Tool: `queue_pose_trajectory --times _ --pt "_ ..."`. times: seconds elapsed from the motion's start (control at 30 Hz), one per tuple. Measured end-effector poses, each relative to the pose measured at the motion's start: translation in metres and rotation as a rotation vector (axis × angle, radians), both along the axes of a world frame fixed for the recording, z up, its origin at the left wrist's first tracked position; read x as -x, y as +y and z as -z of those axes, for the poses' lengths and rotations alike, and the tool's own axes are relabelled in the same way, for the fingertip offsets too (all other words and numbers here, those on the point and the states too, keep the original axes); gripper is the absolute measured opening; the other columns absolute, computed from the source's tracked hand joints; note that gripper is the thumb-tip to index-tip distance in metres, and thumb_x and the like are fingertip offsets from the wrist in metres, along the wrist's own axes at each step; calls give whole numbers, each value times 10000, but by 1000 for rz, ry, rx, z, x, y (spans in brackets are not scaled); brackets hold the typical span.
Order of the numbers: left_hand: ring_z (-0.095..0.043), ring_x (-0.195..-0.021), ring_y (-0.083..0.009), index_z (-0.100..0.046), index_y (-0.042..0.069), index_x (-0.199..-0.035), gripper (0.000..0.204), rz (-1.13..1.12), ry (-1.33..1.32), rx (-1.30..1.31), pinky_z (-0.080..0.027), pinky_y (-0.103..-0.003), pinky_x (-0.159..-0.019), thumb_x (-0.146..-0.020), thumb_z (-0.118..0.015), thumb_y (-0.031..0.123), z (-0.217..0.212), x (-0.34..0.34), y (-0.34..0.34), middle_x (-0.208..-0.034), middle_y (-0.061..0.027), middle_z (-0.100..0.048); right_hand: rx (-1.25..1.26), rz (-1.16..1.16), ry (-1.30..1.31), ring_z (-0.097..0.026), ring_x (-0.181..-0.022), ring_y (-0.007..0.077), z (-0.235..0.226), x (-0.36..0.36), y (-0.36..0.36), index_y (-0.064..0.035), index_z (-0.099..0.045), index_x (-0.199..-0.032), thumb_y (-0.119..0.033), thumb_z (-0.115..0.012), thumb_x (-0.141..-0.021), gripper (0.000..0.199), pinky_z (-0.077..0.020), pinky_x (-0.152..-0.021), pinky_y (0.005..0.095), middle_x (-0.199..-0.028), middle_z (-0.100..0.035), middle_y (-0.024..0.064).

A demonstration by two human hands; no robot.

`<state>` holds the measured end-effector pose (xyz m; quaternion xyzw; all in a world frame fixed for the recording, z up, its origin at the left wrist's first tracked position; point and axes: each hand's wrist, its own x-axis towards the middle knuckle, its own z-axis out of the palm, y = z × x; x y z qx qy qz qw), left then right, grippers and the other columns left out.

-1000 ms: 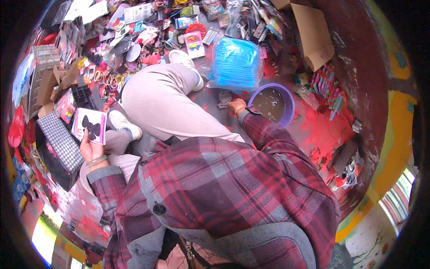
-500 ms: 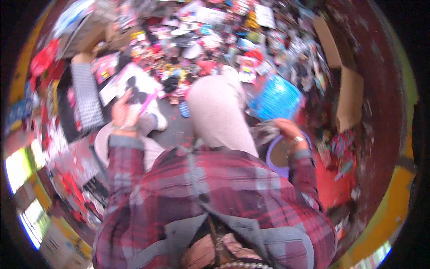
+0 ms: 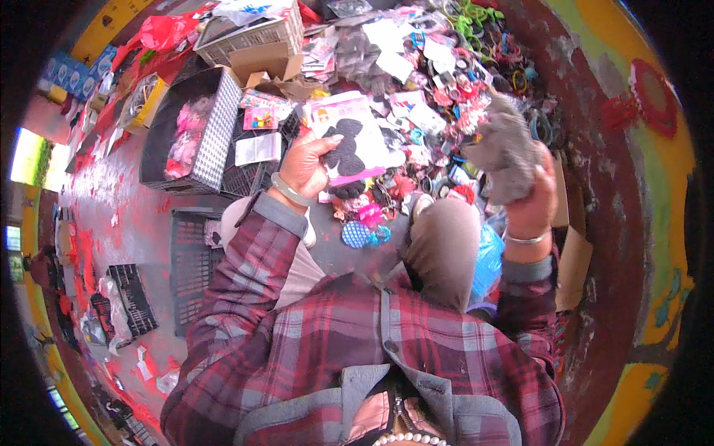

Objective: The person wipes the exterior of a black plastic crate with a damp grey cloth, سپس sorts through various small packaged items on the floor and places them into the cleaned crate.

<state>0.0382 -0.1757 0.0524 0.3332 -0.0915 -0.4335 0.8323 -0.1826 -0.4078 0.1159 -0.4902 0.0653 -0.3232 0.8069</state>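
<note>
My left hand grips the near left side of a flat clear packet with a white ground, black bow-shaped pieces and a pink lower edge. The thumb lies on top of the packet. On the right, my right hand is closed around a grey, fluffy, soft bundle held up over the heap. Whether the bundle is a cloth or some other fuzzy thing, I cannot make out. Beneath both hands spreads a heap of small hair ornaments and trinkets. A blue checked round piece lies between my knees.
A black bin with a checked side and pink things inside stands at the left, beside a black plastic crate. Farther back is a pale crate by an open carton. A blue plastic-wrapped item sits by my right knee.
My right hand has risen from beside the purple-rimmed bucket and now holds the grey bundle up over the heap. My left hand still holds the packet. The whole view has swung left.
</note>
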Motion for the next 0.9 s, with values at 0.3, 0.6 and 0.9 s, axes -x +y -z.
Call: queue_pose_trajectory --times 0.3,0.6,0.9 --pt "-559 -981 -211 -468 56 -1160 321 24 -420 19 -463 -349 -836 -892 -414 224 27 -21 20 -1092 -93 -548 1584 -149 21 -334 -1236 314 46 -151 108 -93 -475 -1141 -192 -622 -716 460 -231 -1010 495 -1310 -392 116" --pt "-517 -1041 -205 -451 1 -1179 330 7 93 174 -397 -337 -922 -858 -396 50 46 -33 12 -1150 -97 -516 1445 3 206 -333 -1235 327 77 -197 107 -60 -458 -1193 -163 -508 -805 404 -215 -1021 482 -1278 -420 149" --pt "-576 -935 -217 -512 6 -1090 280 -50 218 283 -448 -359 -857 -867 -419 146 41 -50 27 -1004 -106 -590 1553 -239 -81 -402 -1197 308 75 -182 95 -88 -474 -1194 -52 -572 -653 550 -284 -1005 450 -1254 -462 118"
